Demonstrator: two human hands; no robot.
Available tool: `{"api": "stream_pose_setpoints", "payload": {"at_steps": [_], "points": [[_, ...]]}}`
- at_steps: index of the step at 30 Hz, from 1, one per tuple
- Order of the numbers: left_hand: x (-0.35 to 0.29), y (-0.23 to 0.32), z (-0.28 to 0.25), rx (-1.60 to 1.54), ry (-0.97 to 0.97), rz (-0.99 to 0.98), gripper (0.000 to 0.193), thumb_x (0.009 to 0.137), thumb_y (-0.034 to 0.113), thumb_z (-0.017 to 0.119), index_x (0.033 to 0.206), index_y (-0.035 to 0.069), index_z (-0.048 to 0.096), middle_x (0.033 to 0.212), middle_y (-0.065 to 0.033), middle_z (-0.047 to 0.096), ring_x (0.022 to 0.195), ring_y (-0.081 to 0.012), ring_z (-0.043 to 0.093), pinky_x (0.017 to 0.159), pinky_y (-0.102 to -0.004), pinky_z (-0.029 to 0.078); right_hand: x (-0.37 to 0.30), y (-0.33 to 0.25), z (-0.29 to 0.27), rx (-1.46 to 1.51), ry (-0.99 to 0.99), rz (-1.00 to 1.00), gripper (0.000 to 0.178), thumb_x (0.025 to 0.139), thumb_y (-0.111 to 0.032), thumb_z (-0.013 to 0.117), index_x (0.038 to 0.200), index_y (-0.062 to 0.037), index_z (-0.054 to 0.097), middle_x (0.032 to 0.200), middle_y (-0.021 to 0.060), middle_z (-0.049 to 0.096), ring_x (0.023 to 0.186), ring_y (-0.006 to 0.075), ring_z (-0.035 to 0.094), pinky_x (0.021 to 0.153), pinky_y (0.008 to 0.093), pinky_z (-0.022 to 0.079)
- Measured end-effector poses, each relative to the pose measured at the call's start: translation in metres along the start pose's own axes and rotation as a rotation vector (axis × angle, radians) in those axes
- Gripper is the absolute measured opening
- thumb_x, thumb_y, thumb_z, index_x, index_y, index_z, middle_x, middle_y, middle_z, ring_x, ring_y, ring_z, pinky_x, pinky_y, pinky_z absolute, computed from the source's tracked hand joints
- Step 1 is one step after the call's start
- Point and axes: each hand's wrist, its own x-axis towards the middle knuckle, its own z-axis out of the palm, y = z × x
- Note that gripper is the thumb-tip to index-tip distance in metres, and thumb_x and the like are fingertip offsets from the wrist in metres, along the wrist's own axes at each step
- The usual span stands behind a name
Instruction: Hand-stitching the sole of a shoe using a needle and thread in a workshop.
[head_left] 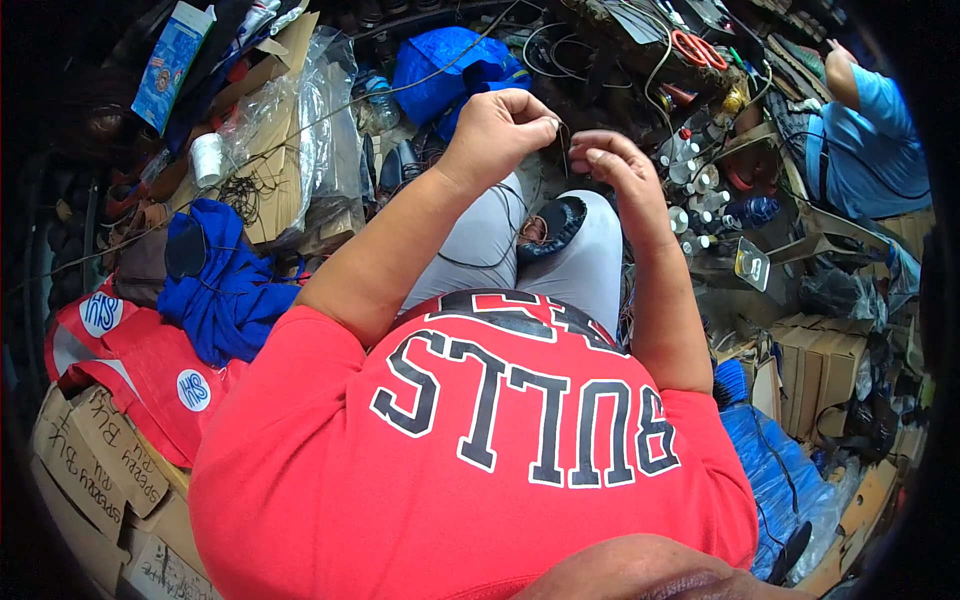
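Observation:
My left hand (505,130) is raised above my lap, thumb and forefinger pinched on a thin dark thread (564,150). The thread hangs in the gap between my two hands. My right hand (622,172) is beside it, fingers curled toward the thumb; what they hold, if anything, is too small to make out. Below the hands, a dark shoe (556,226) rests between my knees, with brownish strands at its opening. A loop of dark cord (470,263) lies across my left thigh.
At left are a white thread spool (206,160), tangled thread on cardboard, and a blue cloth (215,285). Ahead sits a blue bag (450,65). On the right stand several small bottles (690,195), orange-handled scissors (698,50) and cardboard boxes (818,375). Another person (870,140) sits at far right.

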Motion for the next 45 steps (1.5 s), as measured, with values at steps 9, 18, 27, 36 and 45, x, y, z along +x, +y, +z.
{"api": "stream_pose_setpoints", "payload": {"at_steps": [9,18,27,36,45], "points": [[-0.005,0.001,0.008,-0.109,-0.038,-0.048,0.009,0.079,0.005,0.063,0.084,-0.002,0.064,0.077,-0.0063,0.063,0.07,-0.0104,0.059,0.067,-0.0226,0.047,-0.005,0.005,0.009,0.28,-0.18,0.256,0.016,0.084,-0.014,0.055,0.092,-0.001,0.06,0.081,0.0048,0.061,0.074,0.0125,0.06,0.073,0.0246,0.047],[-0.004,0.002,0.004,-0.428,-0.092,-0.126,0.016,0.081,0.007,0.061,0.094,-0.002,0.064,0.082,-0.0084,0.065,0.076,-0.0128,0.062,0.074,-0.0251,0.05,-0.002,0.009,0.008,0.611,-0.3,0.291,0.012,0.088,-0.011,0.053,0.097,-0.0036,0.057,0.081,0.0002,0.058,0.071,0.0079,0.053,0.065,0.0222,0.042],[-0.005,0.003,0.003,-0.415,-0.161,-0.108,0.02,0.079,0.009,0.065,0.095,-0.002,0.065,0.084,-0.0076,0.066,0.077,-0.0117,0.062,0.074,-0.0235,0.05,-0.003,0.011,0.009,0.625,-0.268,0.286,0.011,0.089,-0.012,0.053,0.096,-0.0048,0.058,0.076,-0.0014,0.056,0.069,0.0073,0.052,0.066,0.0223,0.041],[-0.006,0.003,0.004,-0.365,-0.148,-0.091,0.015,0.079,0.009,0.065,0.09,-0.002,0.065,0.08,-0.0064,0.065,0.073,-0.0104,0.061,0.071,-0.0224,0.048,-0.003,0.012,0.01,0.578,-0.257,0.281,0.012,0.088,-0.012,0.053,0.095,-0.0038,0.058,0.076,-0.0004,0.056,0.068,0.0079,0.052,0.066,0.0216,0.041],[-0.004,0.0,0.004,-0.335,-0.17,-0.073,0.01,0.08,0.006,0.063,0.086,-0.001,0.063,0.078,-0.0063,0.064,0.073,-0.01,0.059,0.07,-0.0227,0.048,-0.003,0.005,0.009,0.541,-0.242,0.286,0.014,0.087,-0.013,0.055,0.096,-0.0022,0.059,0.081,0.0006,0.059,0.068,0.0077,0.054,0.062,0.0189,0.04]]}}
